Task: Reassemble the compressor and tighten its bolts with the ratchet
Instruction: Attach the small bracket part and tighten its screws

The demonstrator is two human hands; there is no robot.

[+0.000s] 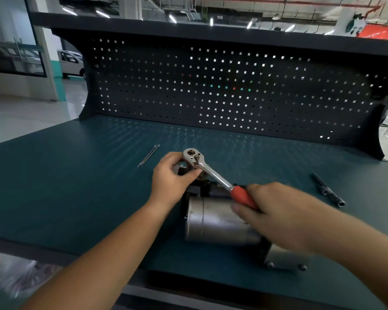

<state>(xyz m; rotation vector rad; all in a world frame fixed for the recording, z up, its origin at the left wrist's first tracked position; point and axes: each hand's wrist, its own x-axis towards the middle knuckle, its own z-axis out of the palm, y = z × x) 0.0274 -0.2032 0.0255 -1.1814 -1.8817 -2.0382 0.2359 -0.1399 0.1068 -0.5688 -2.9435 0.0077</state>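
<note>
Gripping the ratchet (213,173): left hand (169,177) at head, right hand (278,213) on handle.

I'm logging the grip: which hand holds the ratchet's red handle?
The right hand grips the red handle of the chrome ratchet; the left hand holds its round head instead.

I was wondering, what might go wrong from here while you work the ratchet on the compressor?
1. The compressor lies on its round side with no clamp that I can see; the right hand pulling the ratchet may roll it.
2. The left hand grips right under the ratchet head, so a slip could pinch fingers.
3. Two long bolts lie apart on the bench and might be forgotten.
</note>
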